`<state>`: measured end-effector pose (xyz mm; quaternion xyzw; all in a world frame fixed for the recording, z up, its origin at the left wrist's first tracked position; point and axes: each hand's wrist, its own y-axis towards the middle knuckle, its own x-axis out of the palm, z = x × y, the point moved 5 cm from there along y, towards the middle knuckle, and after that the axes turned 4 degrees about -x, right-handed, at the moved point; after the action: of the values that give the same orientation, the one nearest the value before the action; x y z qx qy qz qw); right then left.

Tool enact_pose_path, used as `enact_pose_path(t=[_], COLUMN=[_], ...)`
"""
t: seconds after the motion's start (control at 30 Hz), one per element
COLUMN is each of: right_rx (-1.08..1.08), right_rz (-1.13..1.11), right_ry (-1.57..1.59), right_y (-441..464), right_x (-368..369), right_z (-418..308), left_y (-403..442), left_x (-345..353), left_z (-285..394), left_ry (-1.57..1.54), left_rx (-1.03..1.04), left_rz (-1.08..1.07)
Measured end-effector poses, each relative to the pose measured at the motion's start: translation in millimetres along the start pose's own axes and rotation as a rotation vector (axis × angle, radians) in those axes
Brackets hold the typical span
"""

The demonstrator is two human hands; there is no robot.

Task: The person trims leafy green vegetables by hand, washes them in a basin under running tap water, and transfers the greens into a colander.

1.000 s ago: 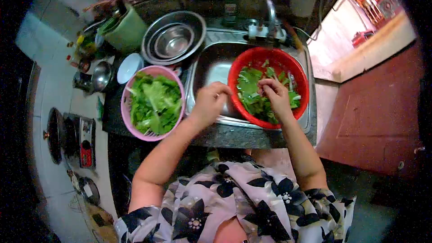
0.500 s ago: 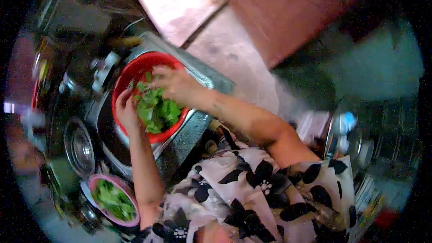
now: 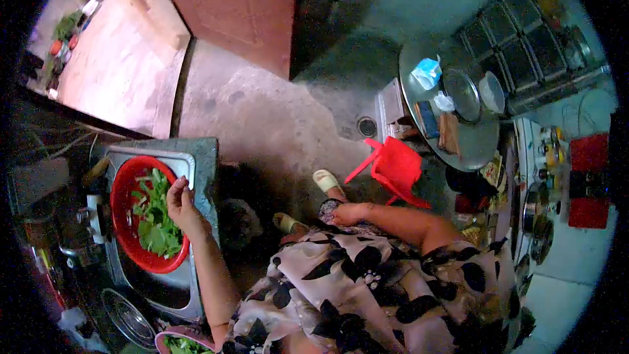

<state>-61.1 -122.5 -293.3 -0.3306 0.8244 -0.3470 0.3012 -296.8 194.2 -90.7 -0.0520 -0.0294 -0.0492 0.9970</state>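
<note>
A red basin sits in the metal sink at the left, with leafy greens inside it. My left hand is raised over the basin's right rim, its fingers bent together with nothing visible in them. Away from the sink, my right hand is down by my leg, closed on dark patterned cloth near my knee. Part of its fingers is hidden from this angle.
A pink bowl of greens stands at the lower left, near a round glass lid. On the right, a red plastic chair stands by a round table with a tray and bags. A doorway opens at the upper left.
My view has swung right, showing the chair and round table. Both hands have come out of the greens; my right hand has dropped to the cloth by my leg.
</note>
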Motion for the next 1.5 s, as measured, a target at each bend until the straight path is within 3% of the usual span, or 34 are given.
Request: enact_pose_path(t=[0.07,0.1,0.17,0.27,0.37,0.5,0.57,0.73,0.83,1.07,1.37,1.5], right_rx=[-0.012,-0.034,0.067,0.101,0.06,0.403,0.74,0.769,0.826,0.964,0.994,0.851], right_rz=[0.141,0.242,0.342,0.829,1.375,1.802,1.806,1.581,1.524,1.116,1.135,1.214], right_ry=[-0.179,-0.256,0.262,0.736,0.471,0.098,0.364,-0.049,0.047,0.462,0.489,0.596], right_y=[44,44,-5,-77,-134,-188,-184,-197,-195,-175,-175,-174], right_x=[46,43,2,-60,-94,-88,-77,-98,-100,-103,-115,-114], right_z=[64,61,48,54,123,227,293,294,300,298,307,308], left_y=[3,4,9,10,1,-24,-27,-39,-42,-46,-45,-45], left_x=[6,7,12,22,53,101,128,146,148,157,160,156], left_z=[-20,-28,-28,-25,-43,-30,-37,-30,-32,-36,-32,-39], left_ry=[-0.021,-0.068,-0.097,-0.088,-0.036,-0.039,0.037,0.094,0.136,0.137,0.174,0.14], left_rx=[0.005,-0.01,-0.018,-0.04,-0.016,-0.075,-0.023,-0.005,-0.011,-0.066,-0.073,-0.083], left_rz=[-0.064,-0.083,-0.086,-0.112,-0.123,-0.106,-0.124,-0.094,-0.068,-0.06,-0.044,-0.053])
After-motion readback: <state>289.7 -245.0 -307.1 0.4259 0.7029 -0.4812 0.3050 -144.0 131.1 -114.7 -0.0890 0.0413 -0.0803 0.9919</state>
